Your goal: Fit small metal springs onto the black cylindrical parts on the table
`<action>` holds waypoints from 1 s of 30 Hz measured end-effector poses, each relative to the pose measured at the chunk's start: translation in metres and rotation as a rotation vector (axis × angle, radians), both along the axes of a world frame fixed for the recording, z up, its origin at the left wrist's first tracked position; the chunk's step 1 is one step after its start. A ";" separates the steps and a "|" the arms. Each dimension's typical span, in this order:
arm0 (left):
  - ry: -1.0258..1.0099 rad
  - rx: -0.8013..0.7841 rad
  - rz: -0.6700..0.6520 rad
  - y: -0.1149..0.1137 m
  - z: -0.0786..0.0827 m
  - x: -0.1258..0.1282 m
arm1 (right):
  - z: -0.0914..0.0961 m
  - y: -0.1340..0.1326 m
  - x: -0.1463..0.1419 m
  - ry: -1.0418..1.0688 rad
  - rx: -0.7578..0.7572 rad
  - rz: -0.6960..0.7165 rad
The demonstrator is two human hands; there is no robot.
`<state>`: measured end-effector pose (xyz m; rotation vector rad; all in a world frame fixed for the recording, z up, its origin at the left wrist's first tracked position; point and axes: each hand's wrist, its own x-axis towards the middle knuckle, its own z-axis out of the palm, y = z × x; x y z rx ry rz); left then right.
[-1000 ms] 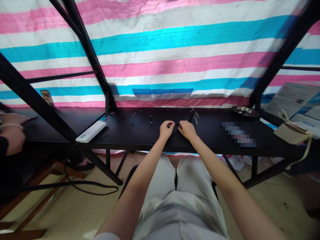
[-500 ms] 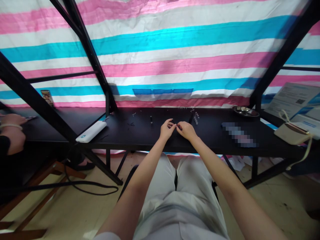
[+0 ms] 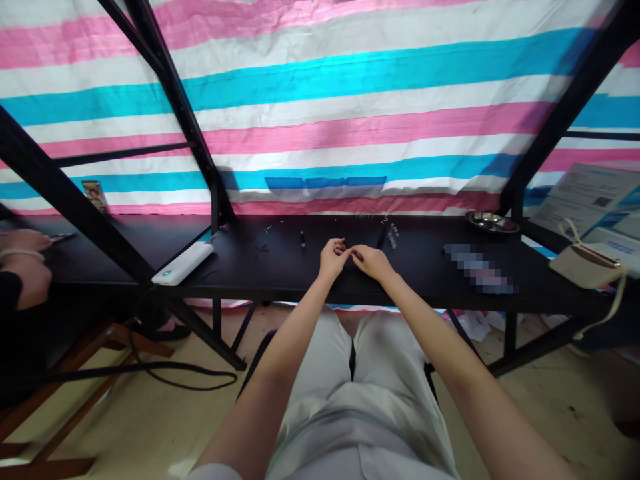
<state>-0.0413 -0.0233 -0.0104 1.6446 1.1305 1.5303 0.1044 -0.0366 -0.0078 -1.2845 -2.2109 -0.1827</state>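
My left hand point(image 3: 333, 258) and my right hand point(image 3: 371, 261) meet over the middle of the black table point(image 3: 280, 273), fingertips touching. Both are closed in a pinch on something tiny that I cannot make out. Just beyond them lie small dark parts point(image 3: 303, 239), a cluster of small pieces point(image 3: 393, 236) and thin bits of wire point(image 3: 269, 228). My forearms reach forward over my lap in light trousers.
A white power bank point(image 3: 183, 263) lies at the table's left edge, its cable looping to the floor. A metal dish point(image 3: 491, 222) and a cream pouch point(image 3: 585, 265) sit at the right. Another person's hand point(image 3: 23, 263) rests at far left. Black frame struts cross overhead.
My hands have drawn together: a second ago they were slightly apart, now their fingertips meet in a pinch. The other person's hand shifted a little.
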 end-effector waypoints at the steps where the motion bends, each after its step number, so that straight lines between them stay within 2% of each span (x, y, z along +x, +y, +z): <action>1: 0.005 -0.001 0.004 0.000 0.000 0.000 | 0.000 -0.001 0.000 -0.001 -0.008 -0.001; 7: 0.112 -0.022 0.050 0.000 0.001 -0.002 | 0.002 -0.002 0.000 -0.008 -0.043 0.031; 13: 0.324 -0.111 0.325 0.010 0.010 -0.021 | -0.003 0.002 0.000 0.004 -0.029 0.034; 16: 0.423 -0.169 0.398 0.016 0.017 -0.038 | -0.003 0.002 -0.001 0.010 -0.042 0.018; 24: 0.585 -0.377 0.530 0.023 0.021 -0.068 | -0.002 0.001 -0.002 0.010 -0.052 -0.010; 30: 0.634 -0.396 0.574 0.024 0.021 -0.074 | -0.003 0.002 -0.002 0.006 -0.057 -0.015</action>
